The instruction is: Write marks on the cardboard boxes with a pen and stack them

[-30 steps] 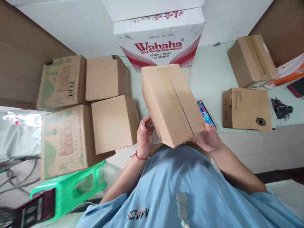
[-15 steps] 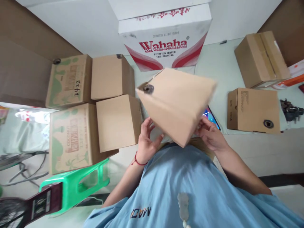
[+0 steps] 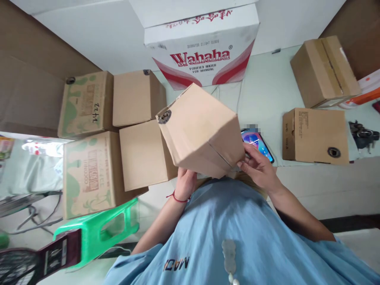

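A plain brown cardboard box is held up, tilted, in front of my body. It has a dark round mark near its left corner and a seam across its lower face. My left hand supports it from below on the left, its fingertips hidden beneath the box. At the lower right corner, my right hand grips the box with thumb and fingers. Just beyond that hand, a phone with a lit, colourful screen lies on the table.
Several cardboard boxes are stacked at left beside a green stool. A white Wahaha carton stands at the back. Two more boxes, one lower and one upper, sit at right near a dark strapped object.
The box has turned and shifted left, showing more of its seamed face. My left hand has moved under it, and my right hand has closed on its corner. More of the phone shows.
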Demonstrator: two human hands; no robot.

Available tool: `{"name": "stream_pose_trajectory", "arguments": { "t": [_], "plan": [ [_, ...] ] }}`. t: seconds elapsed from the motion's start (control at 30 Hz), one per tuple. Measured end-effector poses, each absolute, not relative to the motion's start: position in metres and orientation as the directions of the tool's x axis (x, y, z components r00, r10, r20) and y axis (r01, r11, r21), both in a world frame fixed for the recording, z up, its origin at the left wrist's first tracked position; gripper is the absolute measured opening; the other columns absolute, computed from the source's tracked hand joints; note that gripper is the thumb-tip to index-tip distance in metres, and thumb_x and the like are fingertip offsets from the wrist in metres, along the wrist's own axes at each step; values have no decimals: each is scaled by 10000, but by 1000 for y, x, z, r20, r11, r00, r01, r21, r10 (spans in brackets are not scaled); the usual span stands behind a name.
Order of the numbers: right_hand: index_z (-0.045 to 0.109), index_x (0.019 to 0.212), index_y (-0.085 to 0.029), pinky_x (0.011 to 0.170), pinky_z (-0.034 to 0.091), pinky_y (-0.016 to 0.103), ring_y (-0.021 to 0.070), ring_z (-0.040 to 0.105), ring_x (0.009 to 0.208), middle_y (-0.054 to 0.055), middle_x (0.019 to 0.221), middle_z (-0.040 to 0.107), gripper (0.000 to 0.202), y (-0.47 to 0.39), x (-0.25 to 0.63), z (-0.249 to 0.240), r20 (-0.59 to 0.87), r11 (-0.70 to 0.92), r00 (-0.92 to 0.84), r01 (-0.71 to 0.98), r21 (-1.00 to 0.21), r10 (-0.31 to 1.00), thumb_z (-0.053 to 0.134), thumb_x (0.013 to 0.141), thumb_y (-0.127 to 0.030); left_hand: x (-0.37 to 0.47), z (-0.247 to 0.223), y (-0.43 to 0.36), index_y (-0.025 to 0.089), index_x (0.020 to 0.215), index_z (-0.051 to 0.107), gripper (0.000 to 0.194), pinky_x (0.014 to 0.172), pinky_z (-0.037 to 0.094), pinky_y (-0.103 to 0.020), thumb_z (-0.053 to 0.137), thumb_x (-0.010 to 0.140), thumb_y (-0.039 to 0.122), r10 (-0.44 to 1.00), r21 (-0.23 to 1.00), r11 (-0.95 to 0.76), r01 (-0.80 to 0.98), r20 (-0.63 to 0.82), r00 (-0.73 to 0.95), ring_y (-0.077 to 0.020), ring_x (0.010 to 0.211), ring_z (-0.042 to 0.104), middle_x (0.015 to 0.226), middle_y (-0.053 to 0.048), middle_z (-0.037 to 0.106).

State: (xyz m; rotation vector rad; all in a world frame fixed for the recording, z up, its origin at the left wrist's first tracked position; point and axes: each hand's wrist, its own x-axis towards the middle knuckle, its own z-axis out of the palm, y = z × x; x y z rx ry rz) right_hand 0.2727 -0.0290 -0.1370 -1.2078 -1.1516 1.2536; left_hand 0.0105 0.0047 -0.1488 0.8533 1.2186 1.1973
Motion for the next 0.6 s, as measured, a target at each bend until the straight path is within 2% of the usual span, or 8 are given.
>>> {"name": "stream_pose_trajectory", "arguments": {
  "t": [0.1, 0.2, 0.23, 0.33, 0.4, 0.47, 0.53, 0.6],
  "plan": [
    [615, 1584, -429, 1242, 552, 500, 272, 568, 1531, 70, 1625, 576, 548, -33, 271, -130, 84, 89, -39, 136, -987, 996, 700, 1054, -319, 14, -144, 5, 263, 1076, 813, 569, 1008, 652, -406, 797, 845, 783, 966, 929, 223, -296, -251, -61, -278, 1113, 781, 1124, -73, 828],
    [554, 1638, -432, 1260, 530, 550, 289, 557, 1537, 90, 1637, 565, 620, -35, 270, -120, 195, 227, -128, 330, -916, 972, 681, 1054, -269, 13, -138, 5, 261, 1146, 822, 756, 1034, 652, -421, 744, 783, 919, 952, 857, 272, -437, -305, -5, -307, 1206, 770, 1221, -95, 824],
    [530, 1657, -426, 1243, 544, 554, 294, 568, 1523, 99, 1659, 542, 648, -36, 269, -117, 224, 268, -160, 369, -890, 961, 686, 1049, -263, 13, -137, 5, 258, 1158, 823, 767, 1062, 644, -433, 785, 753, 909, 945, 831, 295, -471, -326, 15, -321, 1241, 761, 1235, -100, 824],
    [478, 1692, -401, 1159, 603, 536, 282, 634, 1413, 121, 1721, 476, 698, -38, 266, -111, 278, 365, -255, 419, -831, 926, 683, 1045, -238, 13, -136, 9, 259, 1217, 811, 667, 1164, 593, -436, 934, 748, 716, 927, 806, 333, -490, -375, 13, -329, 1365, 711, 1294, -90, 821],
    [486, 1689, -379, 1118, 620, 538, 268, 667, 1307, 124, 1721, 496, 700, -39, 262, -111, 313, 420, -293, 451, -788, 903, 667, 1041, -188, 13, -136, 12, 264, 1260, 798, 633, 1214, 557, -426, 950, 776, 643, 921, 803, 325, -499, -389, -25, -320, 1443, 664, 1348, -78, 809],
    [539, 1655, -378, 1103, 617, 556, 272, 663, 1257, 100, 1688, 562, 698, -39, 259, -113, 351, 452, -288, 505, -735, 891, 642, 1021, -107, 12, -136, 14, 273, 1285, 790, 635, 1228, 546, -412, 935, 795, 651, 919, 798, 305, -519, -389, -59, -309, 1479, 638, 1374, -64, 803],
    [612, 1596, -410, 1147, 576, 615, 309, 625, 1332, 53, 1633, 637, 710, -37, 256, -115, 377, 459, -264, 562, -688, 888, 631, 988, -44, 12, -135, 16, 284, 1310, 778, 627, 1217, 555, -403, 908, 825, 660, 916, 791, 308, -529, -397, -61, -293, 1482, 636, 1398, -50, 794],
    [651, 1557, -437, 1236, 490, 692, 355, 516, 1514, 15, 1595, 677, 718, -35, 255, -116, 389, 468, -264, 578, -669, 883, 636, 970, -23, 12, -134, 17, 281, 1334, 764, 637, 1189, 580, -424, 846, 867, 705, 904, 771, 341, -537, -426, -37, -294, 1449, 661, 1414, -56, 786]
  ]
}}
